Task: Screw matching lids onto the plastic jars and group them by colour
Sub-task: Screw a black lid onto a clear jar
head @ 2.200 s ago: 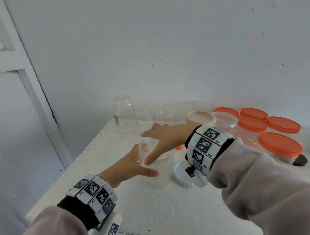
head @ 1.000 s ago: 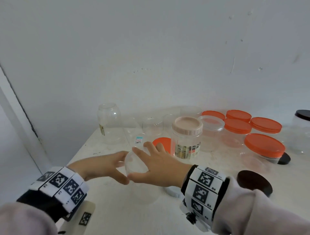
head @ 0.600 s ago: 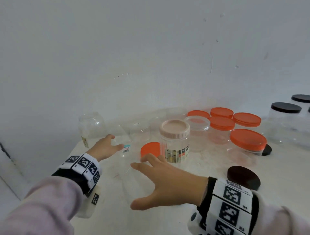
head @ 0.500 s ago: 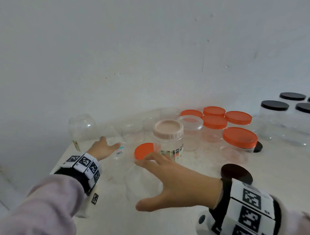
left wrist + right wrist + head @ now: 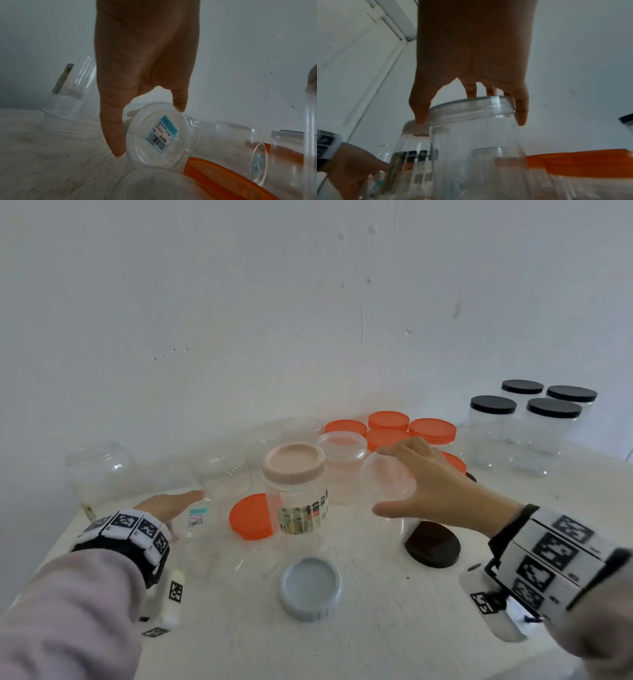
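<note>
Clear lidded jar (image 5: 387,484), transparent and empty, gripped at its lid rim by the curled fingers of the right hand (image 5: 435,491), above the desk (image 5: 376,628) beside the orange-lidded jars (image 5: 431,431), probably for grouping. Left hand (image 5: 145,67) pinches a tipped labelled clear jar (image 5: 157,135) by its base.

Clear jar with clear lid (image 5: 387,484) at centre right of head view, held by the rim, off the table. Small clear jar with price sticker (image 5: 157,135) tipped on its side at left. Pink-lidded labelled jar (image 5: 296,494) upright at centre. Loose orange lid (image 5: 250,517), grey lid (image 5: 310,587), black lid (image 5: 433,544) lying flat in front.
</note>
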Demonstrator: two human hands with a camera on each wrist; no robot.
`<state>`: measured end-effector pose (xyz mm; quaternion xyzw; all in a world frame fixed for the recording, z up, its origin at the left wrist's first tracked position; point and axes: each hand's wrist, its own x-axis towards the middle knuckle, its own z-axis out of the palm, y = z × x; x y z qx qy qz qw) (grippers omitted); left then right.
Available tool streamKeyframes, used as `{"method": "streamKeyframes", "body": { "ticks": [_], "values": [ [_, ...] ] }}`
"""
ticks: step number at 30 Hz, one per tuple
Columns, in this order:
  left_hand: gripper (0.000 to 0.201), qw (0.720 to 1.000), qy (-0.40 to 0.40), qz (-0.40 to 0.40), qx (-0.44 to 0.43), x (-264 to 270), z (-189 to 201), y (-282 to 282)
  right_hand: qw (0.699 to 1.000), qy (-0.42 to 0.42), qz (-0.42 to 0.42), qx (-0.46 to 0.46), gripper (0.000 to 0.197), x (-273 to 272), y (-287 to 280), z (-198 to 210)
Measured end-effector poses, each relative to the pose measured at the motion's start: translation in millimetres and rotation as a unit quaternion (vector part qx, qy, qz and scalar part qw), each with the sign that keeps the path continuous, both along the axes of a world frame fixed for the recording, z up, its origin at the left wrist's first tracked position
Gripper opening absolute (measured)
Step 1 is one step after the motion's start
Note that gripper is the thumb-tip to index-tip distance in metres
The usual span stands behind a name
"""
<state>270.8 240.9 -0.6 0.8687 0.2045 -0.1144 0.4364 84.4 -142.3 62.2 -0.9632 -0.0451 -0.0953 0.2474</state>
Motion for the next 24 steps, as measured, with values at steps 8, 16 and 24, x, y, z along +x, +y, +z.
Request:
{"method": "streamKeyframes", "body": {
  "ticks": [8, 16, 24],
  "values": [
    [0.037, 0.998, -0.033, 0.002, -0.051, -41, 21, -1, 0.999, 0.041, -0.035, 0.005, 0.094, 46, -2, -19],
    [0.034, 0.990, -0.032, -0.009, -0.140, -95, 46, 13, 0.996, 0.078, -0.042, -0.027, 0.096, 65, 7, -21],
    [0.033, 0.972, -0.081, -0.036, -0.216, -138, 35, 18, 0.994, 0.097, -0.053, 0.012, 0.129, 63, 0, -25]
  ]
}}
